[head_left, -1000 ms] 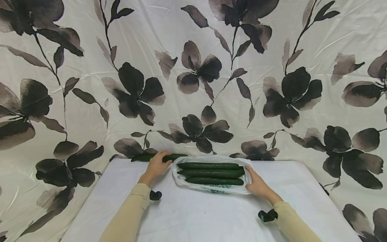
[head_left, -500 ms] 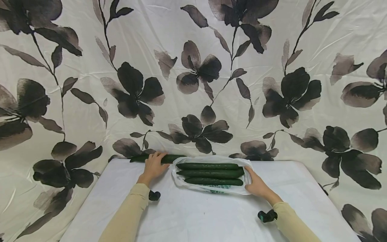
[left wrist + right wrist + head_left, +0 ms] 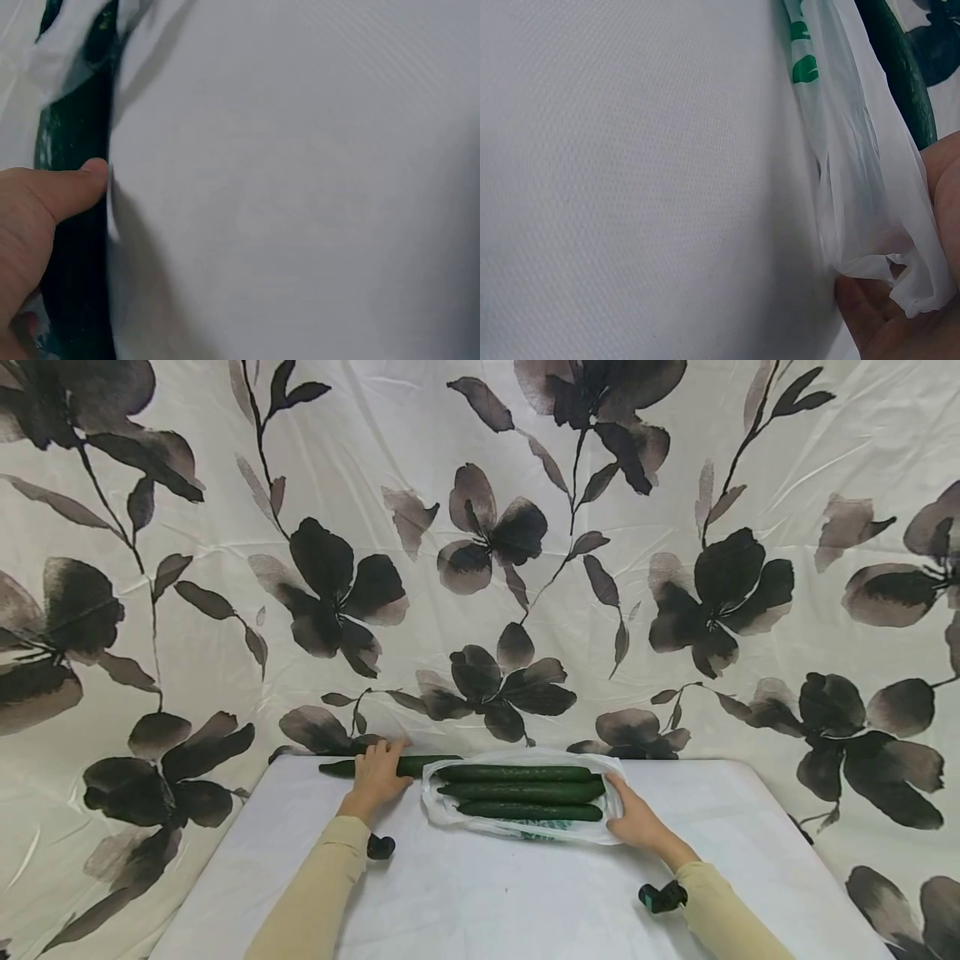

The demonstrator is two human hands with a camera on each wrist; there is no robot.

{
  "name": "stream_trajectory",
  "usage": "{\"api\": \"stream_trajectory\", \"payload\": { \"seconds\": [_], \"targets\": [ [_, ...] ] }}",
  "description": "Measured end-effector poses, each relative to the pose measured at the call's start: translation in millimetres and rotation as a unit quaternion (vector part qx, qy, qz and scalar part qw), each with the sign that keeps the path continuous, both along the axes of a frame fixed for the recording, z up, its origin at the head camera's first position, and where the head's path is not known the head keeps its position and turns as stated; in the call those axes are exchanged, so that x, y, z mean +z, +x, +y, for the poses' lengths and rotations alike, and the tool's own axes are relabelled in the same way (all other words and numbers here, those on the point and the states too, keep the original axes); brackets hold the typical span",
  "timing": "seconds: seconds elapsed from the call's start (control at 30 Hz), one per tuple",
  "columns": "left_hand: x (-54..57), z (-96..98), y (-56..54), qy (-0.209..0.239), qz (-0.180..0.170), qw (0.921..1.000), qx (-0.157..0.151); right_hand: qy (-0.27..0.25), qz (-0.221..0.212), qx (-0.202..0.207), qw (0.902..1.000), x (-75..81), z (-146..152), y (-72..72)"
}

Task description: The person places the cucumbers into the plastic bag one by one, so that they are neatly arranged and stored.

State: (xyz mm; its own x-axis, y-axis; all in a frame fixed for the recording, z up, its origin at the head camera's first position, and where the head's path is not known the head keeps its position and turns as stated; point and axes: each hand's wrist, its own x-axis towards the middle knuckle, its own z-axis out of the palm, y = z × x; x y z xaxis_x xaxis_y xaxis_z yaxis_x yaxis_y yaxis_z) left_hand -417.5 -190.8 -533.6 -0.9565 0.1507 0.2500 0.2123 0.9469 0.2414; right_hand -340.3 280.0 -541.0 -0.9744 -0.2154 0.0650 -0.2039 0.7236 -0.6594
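At the far side of the table, my left hand (image 3: 378,775) grips a long dark green cucumber (image 3: 427,766) near its middle. In the left wrist view the thumb lies across that cucumber (image 3: 79,127), and the other fingers are mostly hidden behind it. To its right lies a white plastic bag (image 3: 444,814) with green print, its mouth spread wide. Three cucumbers (image 3: 525,791) rest side by side in it. My right hand (image 3: 633,817) holds the bag's right end, thin plastic (image 3: 855,187) bunched between thumb and fingers in the right wrist view.
A white cloth covers the table (image 3: 510,902). Directly behind its far edge hangs a pale curtain (image 3: 480,610) with dark flower print. Small black devices (image 3: 663,897) are worn at both wrists.
My left hand has shifted slightly left and closed round the cucumber, which has come a little nearer to me from the far edge. The right hand stays at the bag.
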Motion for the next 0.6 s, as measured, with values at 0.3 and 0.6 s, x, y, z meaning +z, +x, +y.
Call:
{"api": "stream_trajectory", "payload": {
  "seconds": [0.3, 0.6],
  "targets": [
    [0.6, -10.5, 10.4, 0.033, -0.03, 0.9983, -0.036, -0.003, -0.006, -0.001, 1.0, -0.6, 0.0, 1.7],
    [-4.6, -17.9, 18.6, 0.054, -0.023, 0.9951, -0.08, 0.001, -0.006, 0.004, 1.0, 1.3, -0.9, 2.3]
  ]
}}
